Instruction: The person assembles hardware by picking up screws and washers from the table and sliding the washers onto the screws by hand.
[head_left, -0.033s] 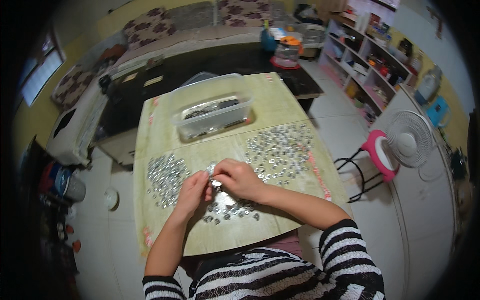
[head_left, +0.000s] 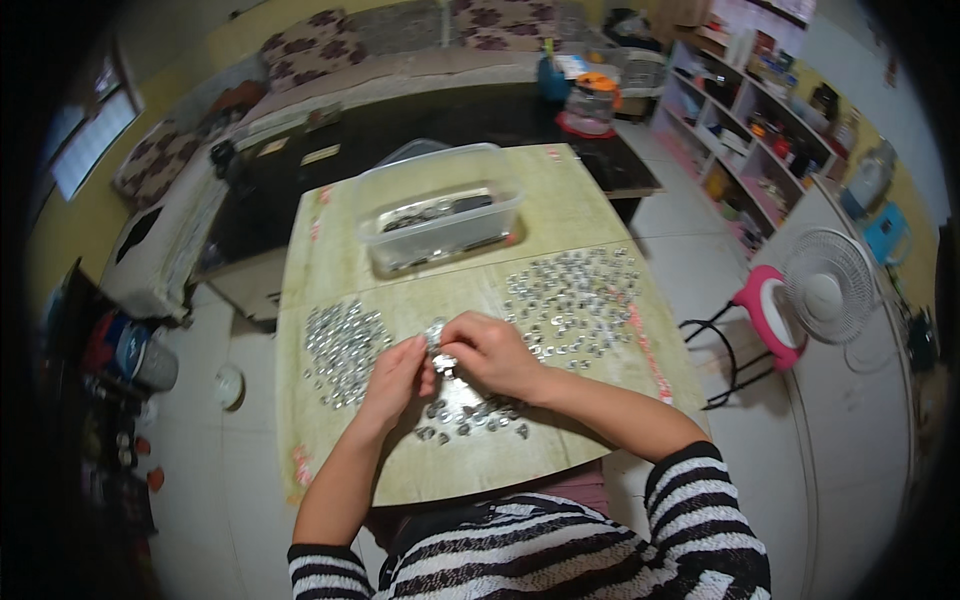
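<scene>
Over the middle of the table [head_left: 340, 460] my hands come together, fingertips nearly touching. My left hand [head_left: 398, 378] is closed in a pinch, and my right hand [head_left: 492, 352] is curled with its fingers bent inward. Something small is between them, too small and hidden to name. Just beside the fingertips lie a few shiny bits. A dense pile of small round silvery metal pieces [head_left: 343, 345] lies left of my hands. More of these pieces [head_left: 572, 300] are spread out at the right. Darker, thicker metal pieces [head_left: 478, 415] sit nearer me, below my right hand.
A clear plastic bin [head_left: 445, 246] with metal pieces inside stands at the table's far side. Beyond is a low black table [head_left: 420, 125] with an orange-lidded jug [head_left: 592, 100]. A fan [head_left: 828, 288] on a pink stool stands at the right.
The whole view has shifted slightly, so the table appears a little further right. My hands keep almost the same pose over the same spot.
</scene>
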